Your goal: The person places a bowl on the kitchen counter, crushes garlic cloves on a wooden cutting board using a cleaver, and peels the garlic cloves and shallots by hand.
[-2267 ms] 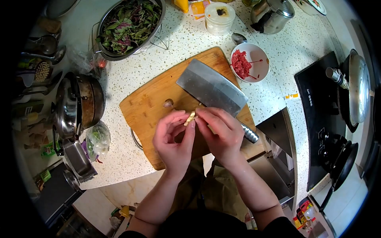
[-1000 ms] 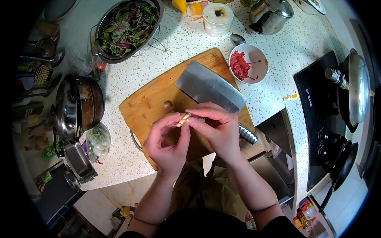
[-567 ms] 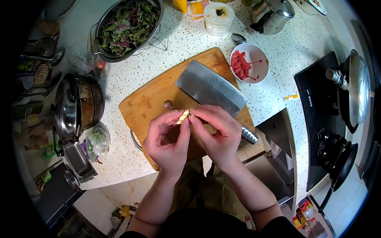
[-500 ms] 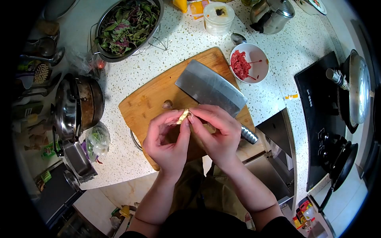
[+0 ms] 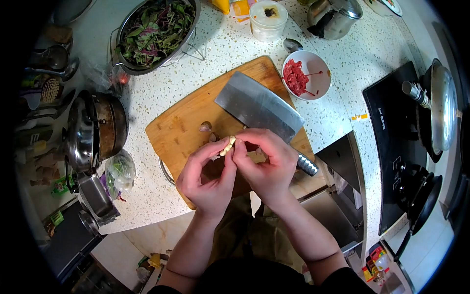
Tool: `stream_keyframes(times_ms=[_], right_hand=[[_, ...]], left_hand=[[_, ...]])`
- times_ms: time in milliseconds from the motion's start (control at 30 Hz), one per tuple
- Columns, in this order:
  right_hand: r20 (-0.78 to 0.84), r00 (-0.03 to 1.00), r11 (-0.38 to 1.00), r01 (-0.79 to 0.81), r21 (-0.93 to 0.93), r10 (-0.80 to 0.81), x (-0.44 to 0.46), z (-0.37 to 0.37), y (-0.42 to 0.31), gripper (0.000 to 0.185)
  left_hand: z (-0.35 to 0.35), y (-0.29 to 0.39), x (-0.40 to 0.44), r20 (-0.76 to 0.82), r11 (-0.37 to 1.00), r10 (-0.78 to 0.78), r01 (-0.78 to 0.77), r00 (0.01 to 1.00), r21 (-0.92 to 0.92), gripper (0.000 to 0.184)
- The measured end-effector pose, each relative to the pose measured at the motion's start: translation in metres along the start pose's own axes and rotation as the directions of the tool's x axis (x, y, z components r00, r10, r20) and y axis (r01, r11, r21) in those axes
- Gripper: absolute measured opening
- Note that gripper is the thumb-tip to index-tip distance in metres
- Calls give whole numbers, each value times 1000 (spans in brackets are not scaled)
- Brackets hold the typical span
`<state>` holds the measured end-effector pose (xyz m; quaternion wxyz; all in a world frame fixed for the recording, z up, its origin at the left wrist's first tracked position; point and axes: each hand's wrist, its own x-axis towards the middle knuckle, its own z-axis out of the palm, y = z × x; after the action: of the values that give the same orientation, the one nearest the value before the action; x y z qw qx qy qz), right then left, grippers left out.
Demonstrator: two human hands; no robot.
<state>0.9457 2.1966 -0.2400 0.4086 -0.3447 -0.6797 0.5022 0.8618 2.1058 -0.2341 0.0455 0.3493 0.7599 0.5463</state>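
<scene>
A small pale garlic clove point(image 5: 228, 146) is pinched between the fingertips of my left hand point(image 5: 207, 177) and my right hand point(image 5: 267, 164), above the lower part of a wooden cutting board point(image 5: 171, 128). Both hands are closed, and their fingertips almost meet at the clove. Behind my right hand a cleaver point(image 5: 257, 104) lies flat on the board, its ridged metal handle sticking out past the right edge. Unpeeled garlic point(image 5: 205, 126) rests on the board just beyond my left hand. Thin bits of skin show near the fingers.
Red chopped meat sits in a white bowl point(image 5: 320, 68) beside a spoon point(image 5: 293, 45). A colander point(image 5: 192, 29) of leafy greens stands at the back left, a lidded tub point(image 5: 269, 28) and metal pot point(image 5: 338, 24) at the back. Pans point(image 5: 443, 110) are on the right, another pot point(image 5: 82, 132) left.
The fingers have shifted around the clove, with my right fingers now more curled. More garlic pieces show beside my left fingertips. The cleaver stays where it was on the board.
</scene>
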Motion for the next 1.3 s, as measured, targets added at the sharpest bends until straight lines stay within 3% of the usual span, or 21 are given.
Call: stream_keyframes(times_ms=[167, 233, 300, 433, 500, 633, 667, 733, 867, 933, 1100, 1233, 1300], right_hand=[[5, 991, 990, -132, 39, 132, -1, 1, -1, 12], [4, 981, 978, -194, 81, 194, -3, 2, 0, 11], [21, 960, 946, -279, 168, 279, -6, 4, 5, 10], [21, 957, 939, -287, 192, 288, -9, 5, 4, 8], [83, 887, 797, -445, 409, 454, -10, 6, 2, 5], [159, 844, 698, -517, 496, 512, -7, 1, 0, 5], [183, 837, 674, -528, 516, 515, -6, -1, 1, 6], [207, 830, 649, -539, 536, 518, -5, -2, 2, 6], [242, 839, 638, -531, 557, 487, -7, -3, 1, 12], [258, 835, 627, -538, 563, 485, -8, -2, 0, 16], [249, 862, 734, -507, 452, 441, -10, 1, 8, 17], [251, 862, 670, -502, 547, 441, -6, 3, 0, 15], [198, 902, 743, -428, 514, 383, -9, 4, 2, 15]], left_hand=[[2, 1, -3, 15, 993, -25, 27, 1000, -117, 27], [-1, 7, -2, 48, 942, -260, 264, 965, -208, 29], [-2, 5, -2, 57, 915, -300, 305, 952, -264, 29], [-2, 0, -3, 89, 814, -378, 377, 921, -443, 28], [-3, -4, -4, 100, 782, -407, 403, 908, -475, 29], [-2, -8, -6, 109, 707, -486, 463, 867, -534, 30], [-3, -6, -6, 108, 708, -485, 462, 868, -533, 30], [-5, 0, -6, 87, 850, -357, 362, 930, -382, 32], [-4, 4, -5, 63, 877, -357, 358, 932, -322, 32], [-2, 5, -5, 23, 925, -287, 283, 958, -252, 28], [-2, 4, -4, 19, 930, -268, 264, 963, -257, 30], [-2, 5, -1, 9, 931, -273, 266, 962, -251, 30], [-5, 2, 0, 20, 915, -293, 286, 956, -284, 30]])
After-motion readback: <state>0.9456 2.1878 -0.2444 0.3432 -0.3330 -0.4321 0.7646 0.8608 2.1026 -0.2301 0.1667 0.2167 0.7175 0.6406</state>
